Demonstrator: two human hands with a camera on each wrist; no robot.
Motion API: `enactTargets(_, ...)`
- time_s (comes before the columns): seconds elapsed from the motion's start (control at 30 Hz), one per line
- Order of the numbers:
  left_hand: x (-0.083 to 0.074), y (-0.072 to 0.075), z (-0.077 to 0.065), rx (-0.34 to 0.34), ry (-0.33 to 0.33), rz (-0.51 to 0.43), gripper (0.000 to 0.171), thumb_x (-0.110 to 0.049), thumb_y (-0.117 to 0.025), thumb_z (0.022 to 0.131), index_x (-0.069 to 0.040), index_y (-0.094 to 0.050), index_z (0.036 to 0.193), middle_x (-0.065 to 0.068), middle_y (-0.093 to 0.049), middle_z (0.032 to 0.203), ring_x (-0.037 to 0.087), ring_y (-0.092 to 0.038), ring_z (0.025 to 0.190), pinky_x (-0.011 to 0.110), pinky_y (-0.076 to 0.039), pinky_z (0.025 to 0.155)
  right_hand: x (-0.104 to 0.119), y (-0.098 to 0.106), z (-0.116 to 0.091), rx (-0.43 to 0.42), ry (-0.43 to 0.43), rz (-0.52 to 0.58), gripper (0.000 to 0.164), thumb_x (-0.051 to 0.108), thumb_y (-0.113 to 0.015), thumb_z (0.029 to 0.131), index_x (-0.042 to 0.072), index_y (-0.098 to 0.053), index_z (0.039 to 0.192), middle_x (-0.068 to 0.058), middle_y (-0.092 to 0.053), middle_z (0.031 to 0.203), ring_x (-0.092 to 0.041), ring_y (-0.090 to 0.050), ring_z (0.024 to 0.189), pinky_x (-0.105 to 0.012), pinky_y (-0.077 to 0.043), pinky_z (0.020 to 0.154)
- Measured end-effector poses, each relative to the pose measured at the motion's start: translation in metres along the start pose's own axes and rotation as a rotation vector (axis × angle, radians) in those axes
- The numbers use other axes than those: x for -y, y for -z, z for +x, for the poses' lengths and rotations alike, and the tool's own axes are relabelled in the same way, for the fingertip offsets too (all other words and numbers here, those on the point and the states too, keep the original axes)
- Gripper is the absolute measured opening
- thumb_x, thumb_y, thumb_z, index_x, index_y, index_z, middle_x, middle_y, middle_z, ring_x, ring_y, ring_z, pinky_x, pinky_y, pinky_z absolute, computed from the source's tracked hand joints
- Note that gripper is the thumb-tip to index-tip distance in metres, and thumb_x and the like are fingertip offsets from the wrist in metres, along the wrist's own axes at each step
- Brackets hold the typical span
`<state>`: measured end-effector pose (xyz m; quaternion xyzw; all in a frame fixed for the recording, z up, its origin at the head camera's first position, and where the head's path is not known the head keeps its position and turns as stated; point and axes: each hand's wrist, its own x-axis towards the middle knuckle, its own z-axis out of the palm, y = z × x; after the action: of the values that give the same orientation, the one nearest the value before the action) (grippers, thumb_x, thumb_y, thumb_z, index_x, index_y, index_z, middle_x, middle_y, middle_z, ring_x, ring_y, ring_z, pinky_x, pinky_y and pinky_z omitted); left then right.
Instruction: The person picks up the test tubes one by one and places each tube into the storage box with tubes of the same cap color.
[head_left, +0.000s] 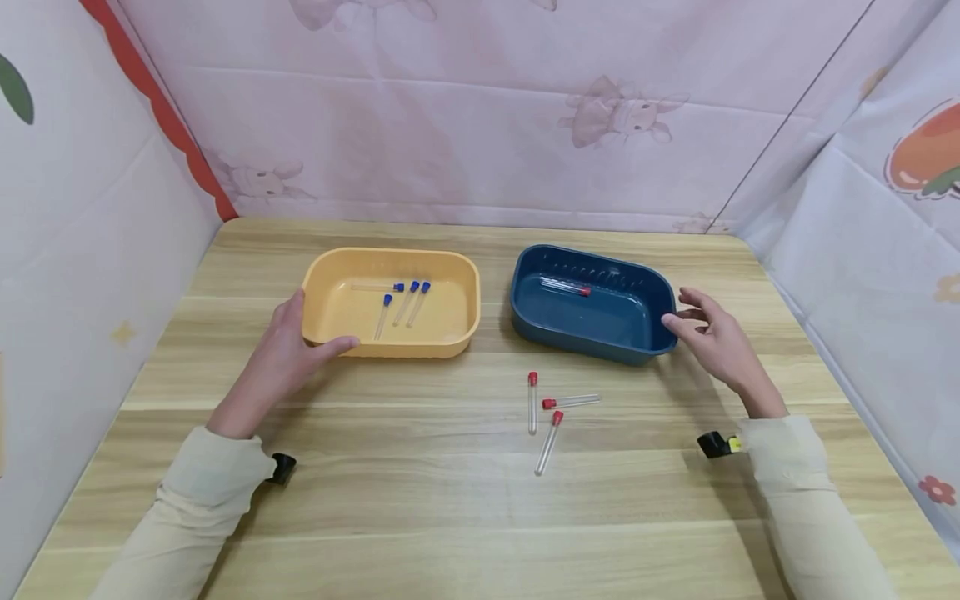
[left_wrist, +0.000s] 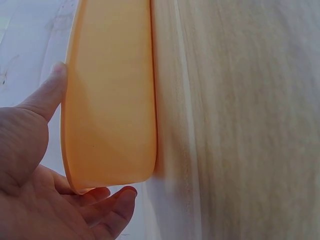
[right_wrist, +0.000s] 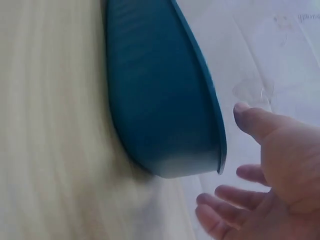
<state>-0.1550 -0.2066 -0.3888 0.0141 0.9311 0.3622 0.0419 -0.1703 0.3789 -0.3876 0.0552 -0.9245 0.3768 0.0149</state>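
Wooden table [head_left: 420,517]: yellow tray [head_left: 420,350], end gripped by left hand [head_left: 288,350], perhaps to steady it; blue-capped tubes [head_left: 406,303] inside. Blue tray [head_left: 592,321], right hand [head_left: 716,342] beside it, relaxed, holding nothing; one red-capped tube [head_left: 567,286] inside, three loose red-caps [head_left: 533,404] in front, apparently colour-grouped.

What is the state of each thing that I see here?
Yellow tray: upright, uncovered.
Blue tray: upright, uncovered.
Four blue-capped tubes: capped, lying inside yellow tray.
One red-capped tube: capped, lying inside blue tray.
Three red-capped tubes: capped, lying on table.
Left hand: curled round yellow tray's corner.
Right hand: holding nothing, beside blue tray.
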Motion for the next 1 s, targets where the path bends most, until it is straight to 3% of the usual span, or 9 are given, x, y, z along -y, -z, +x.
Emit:
enactTargets(0.1,0.001,0.000,-0.001,0.002,0.003,0.001,0.126,-0.060,-0.074,0.089,0.002,0.007,0.163,0.038,-0.013,0.161,0.052,-0.030,0.141,0.069,-0.029,0.113,0.003,-0.002,-0.008,0.035,0.007,-0.013,0.074,0.034,-0.059,0.107,-0.005,-0.026,0.160,-0.030,-0.034,0.160,-0.048,-0.047,0.135,-0.039,-0.047,0.096)
enactTargets(0.27,0.001,-0.002,-0.001,0.004,0.022,0.011,0.127,-0.062,-0.073,0.089,0.003,0.009,0.162,0.038,-0.011,0.162,0.054,-0.028,0.142,0.069,-0.028,0.113,0.006,-0.008,-0.013,0.086,0.016,-0.006,0.076,0.033,-0.058,0.107,-0.006,-0.022,0.161,-0.034,-0.035,0.158,-0.051,-0.049,0.133,-0.013,-0.046,0.085)
enactTargets(0.37,0.000,-0.003,-0.001,0.004,0.030,0.010,0.127,-0.062,-0.072,0.090,0.003,0.010,0.162,0.038,-0.010,0.162,0.053,-0.028,0.142,0.069,-0.028,0.113,0.005,-0.009,-0.014,0.103,0.012,-0.005,0.077,0.034,-0.058,0.108,-0.002,-0.018,0.163,-0.035,-0.038,0.155,-0.052,-0.051,0.131,-0.005,-0.042,0.080)
enactTargets(0.7,-0.002,-0.005,-0.003,-0.001,0.011,0.004,0.123,-0.057,-0.072,0.093,0.001,0.013,0.162,0.037,-0.007,0.163,0.053,-0.025,0.144,0.069,-0.027,0.114,-0.003,-0.012,-0.013,0.130,0.049,0.100,0.073,0.025,-0.056,0.109,-0.002,-0.015,0.164,-0.035,-0.030,0.159,-0.055,-0.045,0.135,-0.003,-0.044,0.083)
enactTargets(0.83,-0.002,-0.005,-0.005,-0.016,-0.016,-0.013,0.123,-0.057,-0.072,0.092,-0.001,0.011,0.163,0.036,-0.010,0.163,0.052,-0.025,0.144,0.070,-0.027,0.113,-0.005,-0.013,-0.011,0.099,0.059,0.135,0.070,0.019,-0.057,0.108,-0.006,-0.020,0.161,-0.035,-0.030,0.159,-0.055,-0.043,0.136,-0.003,-0.043,0.085)
enactTargets(0.9,-0.002,-0.006,-0.005,-0.028,-0.023,-0.019,0.121,-0.057,-0.072,0.093,-0.002,0.009,0.164,0.035,-0.012,0.162,0.049,-0.029,0.140,0.069,-0.029,0.113,-0.006,-0.014,-0.010,0.068,0.068,0.136,0.066,0.016,-0.058,0.107,-0.008,-0.025,0.159,-0.036,-0.033,0.158,-0.054,-0.045,0.135,-0.003,-0.043,0.086)
enactTargets(1.0,-0.002,-0.007,-0.006,-0.075,-0.040,-0.010,0.108,-0.057,-0.068,0.095,-0.002,-0.004,0.164,0.031,-0.024,0.153,0.044,-0.041,0.124,0.061,-0.043,0.102,-0.007,-0.015,-0.008,0.027,0.080,0.129,0.061,0.013,-0.060,0.106,-0.009,-0.032,0.156,-0.036,-0.038,0.155,-0.053,-0.048,0.132,-0.002,-0.043,0.085)
